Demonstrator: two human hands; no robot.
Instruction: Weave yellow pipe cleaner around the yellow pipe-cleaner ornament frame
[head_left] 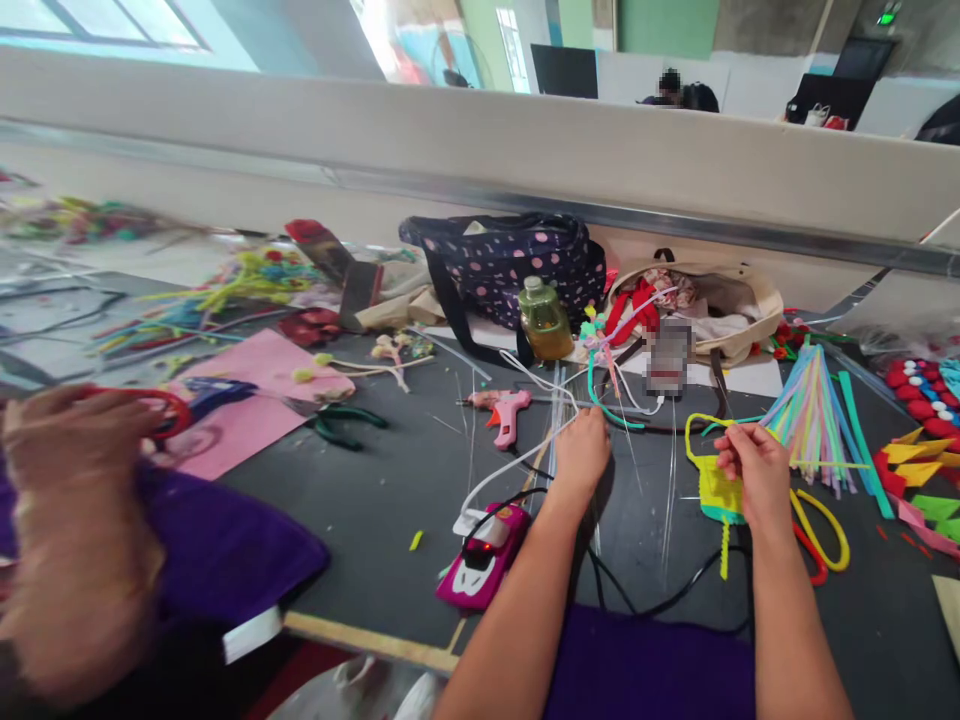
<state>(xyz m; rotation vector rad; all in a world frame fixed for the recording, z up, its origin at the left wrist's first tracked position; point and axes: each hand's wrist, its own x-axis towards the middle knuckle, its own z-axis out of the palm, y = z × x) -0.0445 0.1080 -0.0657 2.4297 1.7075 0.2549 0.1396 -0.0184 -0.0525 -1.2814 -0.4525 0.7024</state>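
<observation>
My right hand is closed in a pinch on a small yellow pipe-cleaner piece. It has a green lower edge, a loop at the top and a fuzzy yellow tail hanging down. My left hand reaches over the dark table with its fingers bent together beside a white cable and clear glue sticks. Whatever those fingers hold is hidden. Left of it lies a pink glue gun. Under my right wrist are scissors with yellow and red handles.
A magenta toy-car-shaped power strip sits near the front edge. Behind are a bottle, a dark patterned bag and a beige bag. Pastel pipe cleaners fan out at right. At left, another person's hand holds red-handled scissors.
</observation>
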